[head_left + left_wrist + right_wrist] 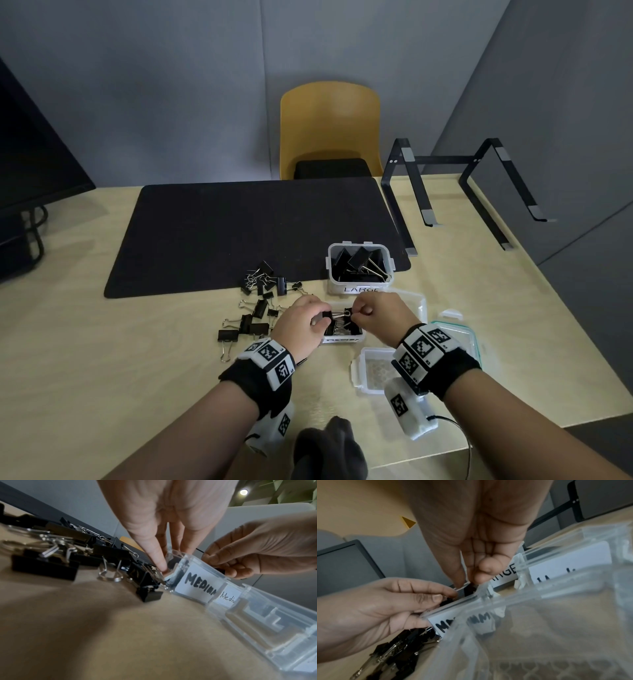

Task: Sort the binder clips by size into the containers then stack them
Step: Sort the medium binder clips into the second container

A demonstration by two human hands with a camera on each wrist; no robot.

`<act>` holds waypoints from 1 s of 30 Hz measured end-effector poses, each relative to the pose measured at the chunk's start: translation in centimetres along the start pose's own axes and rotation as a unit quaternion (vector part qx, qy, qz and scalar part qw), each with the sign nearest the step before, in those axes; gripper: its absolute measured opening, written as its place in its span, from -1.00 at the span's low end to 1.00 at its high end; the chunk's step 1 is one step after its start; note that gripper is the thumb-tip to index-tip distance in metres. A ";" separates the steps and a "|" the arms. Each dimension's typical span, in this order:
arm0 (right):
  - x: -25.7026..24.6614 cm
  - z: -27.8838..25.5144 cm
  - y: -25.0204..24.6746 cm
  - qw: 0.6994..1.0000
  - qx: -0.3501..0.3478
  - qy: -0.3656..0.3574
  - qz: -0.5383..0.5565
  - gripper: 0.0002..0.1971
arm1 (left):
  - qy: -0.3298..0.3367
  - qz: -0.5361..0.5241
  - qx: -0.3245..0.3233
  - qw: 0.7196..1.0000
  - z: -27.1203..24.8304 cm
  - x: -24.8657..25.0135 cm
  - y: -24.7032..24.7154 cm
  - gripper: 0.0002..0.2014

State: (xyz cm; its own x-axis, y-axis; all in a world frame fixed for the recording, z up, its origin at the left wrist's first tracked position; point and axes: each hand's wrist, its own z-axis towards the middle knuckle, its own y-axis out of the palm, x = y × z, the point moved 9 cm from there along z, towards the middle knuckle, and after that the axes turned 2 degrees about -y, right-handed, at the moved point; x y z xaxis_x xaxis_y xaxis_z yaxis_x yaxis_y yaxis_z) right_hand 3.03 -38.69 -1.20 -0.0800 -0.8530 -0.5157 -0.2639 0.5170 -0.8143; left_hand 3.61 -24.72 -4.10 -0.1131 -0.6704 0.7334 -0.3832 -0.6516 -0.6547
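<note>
The right hand (477, 536) and left hand (385, 605) pinch a black binder clip (467, 590) above the clear container labelled medium (453, 620).

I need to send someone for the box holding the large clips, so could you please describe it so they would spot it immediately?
Start at the black desk mat on the wooden table. At the mat's near right corner stands a clear plastic container, beyond both hands. Unlike the shallower clear boxes nearer the person, it is taller, holds big black binder clips, and its front label reads LARGE.
</note>
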 end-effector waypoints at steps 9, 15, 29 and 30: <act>-0.2 -0.1 0.5 0.999 -0.048 -0.012 0.004 -0.83 | 0.006 0.020 0.005 1.000 0.0 0.1 -0.1 -0.72; -0.1 0.3 0.0 0.999 -0.039 -0.007 0.036 -0.93 | 0.003 0.012 0.003 1.000 0.1 0.2 0.0 -0.71; 0.1 0.9 0.4 0.999 -0.036 -0.008 -0.025 -0.92 | -0.001 0.007 0.017 1.000 0.0 0.2 -0.3 -0.71; 0.2 0.9 0.4 0.999 -0.035 -0.006 -0.025 -0.90 | -0.002 0.009 0.023 1.000 0.1 0.2 -0.3 -0.72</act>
State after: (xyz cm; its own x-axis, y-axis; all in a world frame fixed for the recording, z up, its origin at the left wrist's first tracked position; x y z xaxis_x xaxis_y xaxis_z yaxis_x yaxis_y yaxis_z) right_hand 3.79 -38.57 -1.89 -0.0547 -0.8764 -0.4786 -0.3336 0.4678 -0.8185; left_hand 3.77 -24.66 -3.75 -0.1163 -0.6836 0.7205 -0.3377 -0.6550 -0.6760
